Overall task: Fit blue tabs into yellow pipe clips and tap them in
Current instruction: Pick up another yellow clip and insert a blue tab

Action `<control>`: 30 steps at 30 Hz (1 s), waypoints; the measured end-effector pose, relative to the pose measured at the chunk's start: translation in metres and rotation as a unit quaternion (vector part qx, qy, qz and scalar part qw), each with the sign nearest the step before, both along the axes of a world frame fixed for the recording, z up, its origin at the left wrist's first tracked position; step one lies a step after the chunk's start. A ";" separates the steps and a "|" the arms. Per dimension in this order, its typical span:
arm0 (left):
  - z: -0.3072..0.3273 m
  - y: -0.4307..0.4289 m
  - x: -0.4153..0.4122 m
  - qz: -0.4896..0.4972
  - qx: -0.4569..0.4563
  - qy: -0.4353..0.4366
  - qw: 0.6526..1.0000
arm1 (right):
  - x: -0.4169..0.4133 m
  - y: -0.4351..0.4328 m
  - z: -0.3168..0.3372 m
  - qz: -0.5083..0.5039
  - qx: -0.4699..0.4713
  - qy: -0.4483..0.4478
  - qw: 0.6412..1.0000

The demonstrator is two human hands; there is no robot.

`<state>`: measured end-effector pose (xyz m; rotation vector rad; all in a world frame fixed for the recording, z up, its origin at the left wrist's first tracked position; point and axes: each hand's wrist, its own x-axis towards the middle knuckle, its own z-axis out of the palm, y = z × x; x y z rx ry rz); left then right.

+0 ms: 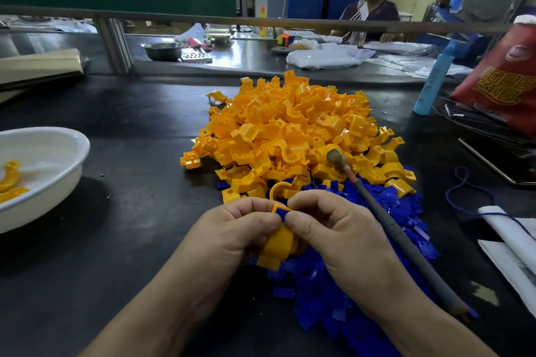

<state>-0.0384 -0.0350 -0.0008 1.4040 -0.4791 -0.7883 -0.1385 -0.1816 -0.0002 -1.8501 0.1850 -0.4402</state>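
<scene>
At the near edge of the black table, my left hand grips a yellow pipe clip while my right hand pinches a blue tab against the clip's top end, thumbs meeting beside it. Just beyond lies the heap of yellow clips. The loose blue tabs spread nearer, under my right wrist. A small hammer rests across both heaps, untouched. A white bowl at left holds a few clips.
</scene>
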 end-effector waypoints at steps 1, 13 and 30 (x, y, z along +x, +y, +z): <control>0.000 -0.001 0.000 0.003 0.002 -0.003 1.000 | 0.000 0.000 0.000 0.001 0.003 -0.004 1.000; -0.003 -0.003 -0.003 0.013 0.012 -0.055 0.998 | 0.000 0.001 0.002 0.008 0.014 -0.023 1.000; 0.011 0.009 0.001 0.021 0.062 -0.076 0.995 | -0.008 0.002 0.012 -0.057 -0.183 -0.010 0.981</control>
